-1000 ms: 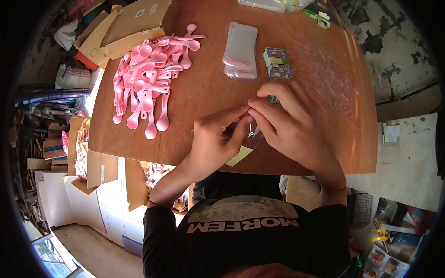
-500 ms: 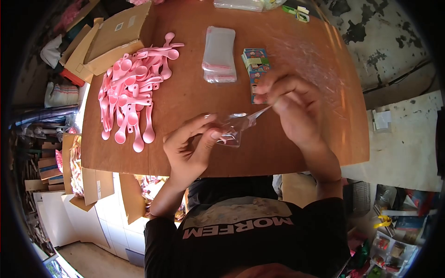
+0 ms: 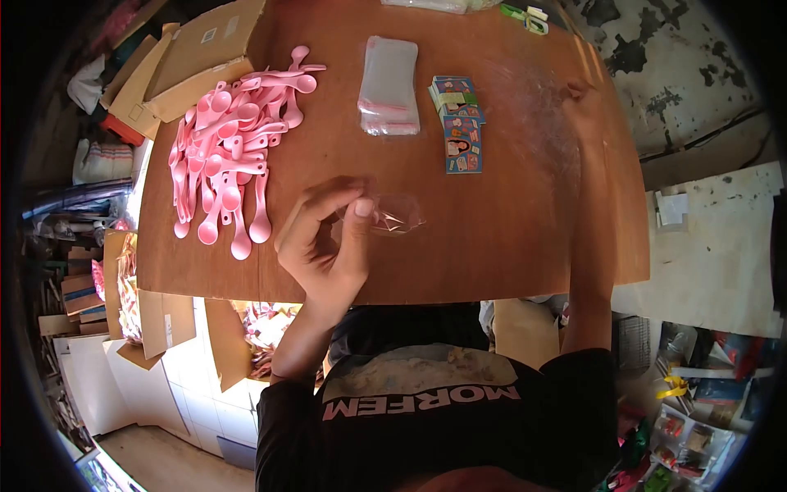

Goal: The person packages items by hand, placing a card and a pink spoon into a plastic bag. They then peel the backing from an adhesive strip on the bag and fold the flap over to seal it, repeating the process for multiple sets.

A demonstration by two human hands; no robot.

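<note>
Over the front middle of the table, my left hand [image 3: 324, 242] pinches a small clear plastic bag [image 3: 398, 215] between thumb and fingers. The bag sticks out to the right of the fingertips and catches the light. My right hand [image 3: 584, 111] is far out at the table's right side, beside a loose heap of thin clear plastic strips [image 3: 533, 107]. Its fingers are blurred, and whether they hold anything cannot be made out. A stack of printed blue cards [image 3: 464, 148] lies between the hands, farther back. Behind it to the left is a stack of clear bags [image 3: 388, 82].
A pile of pink measuring spoons [image 3: 225, 164] covers the table's left side, with a cardboard box [image 3: 205, 61] behind it. Green-handled scissors [image 3: 526, 16] lie at the far right edge. Open cartons [image 3: 225, 344] stand on the floor below the brown table [image 3: 492, 254].
My right hand has let go of the small bag and swung out right to the heap of strips. My left hand keeps the bag and has moved slightly left. The cards are now uncovered.
</note>
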